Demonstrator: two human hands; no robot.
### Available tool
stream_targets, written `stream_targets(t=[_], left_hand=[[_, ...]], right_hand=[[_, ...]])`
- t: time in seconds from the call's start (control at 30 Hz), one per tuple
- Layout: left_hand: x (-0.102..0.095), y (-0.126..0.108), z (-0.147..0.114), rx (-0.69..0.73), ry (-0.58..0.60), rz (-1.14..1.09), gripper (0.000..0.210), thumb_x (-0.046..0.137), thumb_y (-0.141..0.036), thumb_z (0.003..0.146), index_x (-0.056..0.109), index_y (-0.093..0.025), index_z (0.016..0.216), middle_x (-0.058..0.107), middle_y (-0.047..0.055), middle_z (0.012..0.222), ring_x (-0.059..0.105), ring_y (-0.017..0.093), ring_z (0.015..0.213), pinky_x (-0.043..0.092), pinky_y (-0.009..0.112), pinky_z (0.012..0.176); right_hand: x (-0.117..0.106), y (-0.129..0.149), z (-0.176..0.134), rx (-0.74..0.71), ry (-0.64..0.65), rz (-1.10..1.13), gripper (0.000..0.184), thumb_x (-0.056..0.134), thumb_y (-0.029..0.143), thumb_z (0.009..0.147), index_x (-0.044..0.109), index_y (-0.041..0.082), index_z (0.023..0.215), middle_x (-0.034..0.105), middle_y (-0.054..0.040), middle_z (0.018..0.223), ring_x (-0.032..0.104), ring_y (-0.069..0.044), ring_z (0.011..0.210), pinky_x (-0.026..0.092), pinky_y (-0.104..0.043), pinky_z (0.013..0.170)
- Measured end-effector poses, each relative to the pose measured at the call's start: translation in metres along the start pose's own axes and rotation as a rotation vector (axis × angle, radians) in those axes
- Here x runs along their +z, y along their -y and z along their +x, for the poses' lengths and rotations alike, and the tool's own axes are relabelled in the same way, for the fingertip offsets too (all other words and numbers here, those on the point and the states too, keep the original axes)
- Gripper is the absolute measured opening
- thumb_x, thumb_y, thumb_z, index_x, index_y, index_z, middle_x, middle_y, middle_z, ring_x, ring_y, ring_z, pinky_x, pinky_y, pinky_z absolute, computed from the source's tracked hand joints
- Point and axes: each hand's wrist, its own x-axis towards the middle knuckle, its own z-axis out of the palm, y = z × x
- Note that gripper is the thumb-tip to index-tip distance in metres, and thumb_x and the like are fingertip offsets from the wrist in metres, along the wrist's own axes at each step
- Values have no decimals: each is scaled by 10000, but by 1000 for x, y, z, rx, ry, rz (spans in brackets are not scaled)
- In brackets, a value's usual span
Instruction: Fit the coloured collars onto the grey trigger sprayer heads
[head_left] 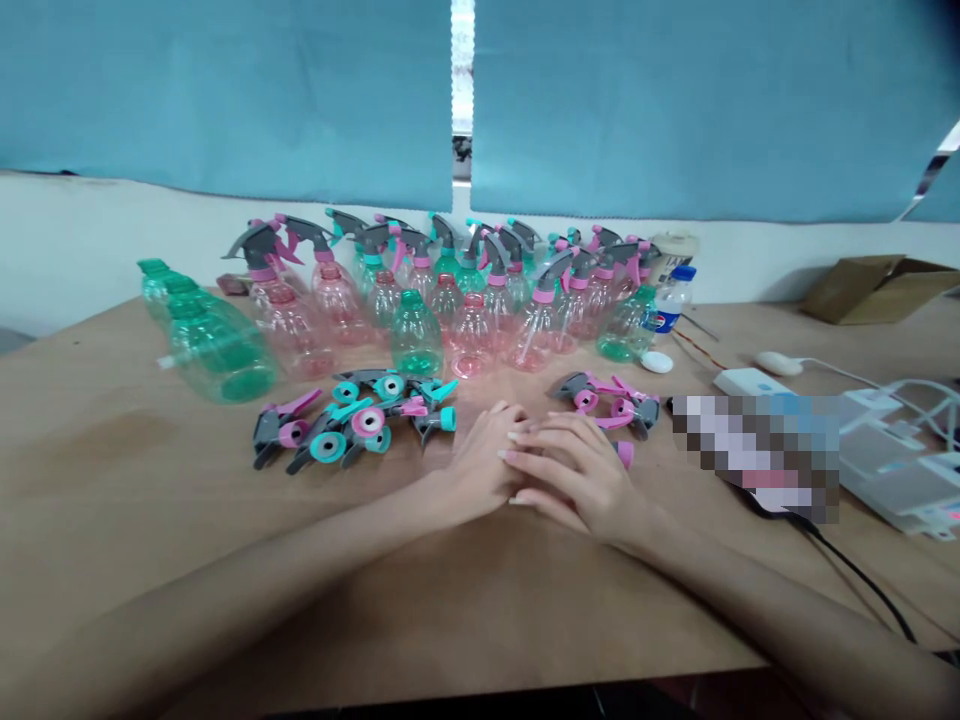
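My left hand (484, 465) and my right hand (589, 470) meet above the middle of the table. The right fingers, stretched and slightly apart, lie across the left fingers and partly hide them. Nothing shows in either hand. Left of them lies a pile of trigger spray heads (367, 420) in grey with turquoise or pink collars. To the right is a smaller group of pink and grey spray heads (611, 405), partly behind my right hand. Beyond stand open bottles, such as a green bottle (417, 335) and a pink bottle (472, 340).
Several bottles with spray heads fitted, one a clear pink spray bottle (536, 335), crowd the back. At right are a blue-capped drink bottle (673, 300), a white round lid (657, 362), a cardboard box (862, 290), a cable (855, 570) and white plastic trays (900, 470).
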Motion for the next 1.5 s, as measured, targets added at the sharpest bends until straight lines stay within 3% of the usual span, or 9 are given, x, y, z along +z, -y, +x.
stream_targets(t=[0.2,0.37,0.5,0.63,0.73,0.97,1.13,1.33,1.5], left_hand=[[-13,-2,-16,48,129,121,142,515,-196,890,655,-198,868,614,13,841,531,191,834,438,335,767],[-40,-6,-34,23,124,167,137,516,-185,894,650,-161,910,628,48,900,540,202,884,439,340,800],[-83,-3,-54,-29,23,216,164,497,-161,906,630,-161,1002,620,63,1000,531,209,982,430,339,861],[-128,8,-78,-148,-93,272,173,550,-250,887,630,-192,1030,610,50,1025,533,219,1006,432,347,869],[-145,18,-93,-190,-147,320,213,561,-311,876,628,-200,1045,601,48,1013,541,224,994,432,353,867],[-135,37,-105,-268,-26,402,397,634,-360,814,552,-168,1152,542,95,1113,509,268,1061,430,403,898],[-130,43,-101,-262,11,449,321,611,-316,841,571,-153,1115,573,93,1051,525,268,1012,437,402,862],[-131,42,-97,-243,-60,446,279,601,-306,850,600,-148,1080,606,85,1010,540,254,970,435,397,847],[-136,23,-94,-163,-226,424,212,611,-313,832,629,-168,986,612,67,952,536,240,922,444,375,797]], right_hand=[[7,25,5,-223,108,84,294,575,386,872,673,157,1028,711,-62,1041,611,-197,960,491,-342,881],[12,38,13,-234,128,181,239,589,314,871,661,150,1029,713,-61,1023,613,-179,987,493,-314,888],[16,18,6,-103,189,76,229,525,180,895,620,144,1100,685,-101,1062,616,-198,996,505,-363,869],[10,-15,-16,182,368,-136,256,506,242,907,614,176,1129,605,-132,1195,579,-261,1081,494,-454,890],[2,-31,-36,274,437,-205,243,468,284,922,644,188,1060,615,-121,1154,602,-263,1040,508,-461,877],[-15,-37,-65,336,505,-226,286,413,301,942,635,178,1074,638,-114,1116,618,-260,1027,530,-434,857],[-28,-40,-71,369,523,-222,270,427,295,931,645,194,1056,652,-101,1088,636,-248,994,538,-426,844],[-24,-36,-62,378,493,-192,250,432,289,928,655,211,1007,657,-90,1079,637,-240,988,544,-414,829],[-18,-28,-42,412,470,-173,242,434,302,930,643,200,996,651,-96,1067,631,-241,976,535,-417,823]])
